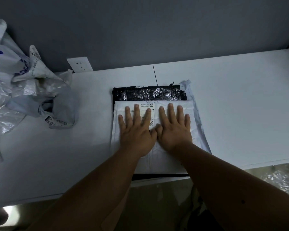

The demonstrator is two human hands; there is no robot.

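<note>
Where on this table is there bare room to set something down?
Widest free patch: the table right of the white mailer. A narrower strip lies between the mailer and the crumpled bags. Crowded: the left end under those bags, and the centre, where left hand and right hand press the mailer.

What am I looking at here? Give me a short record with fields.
left hand: flat, fingers straight, on white mailer bag
right hand: flat beside it, on the same bag
beneath: black bag, far edge showing
surface: white table
far left: crumpled bag pile
likely activity: flattening bags into a stack
</note>
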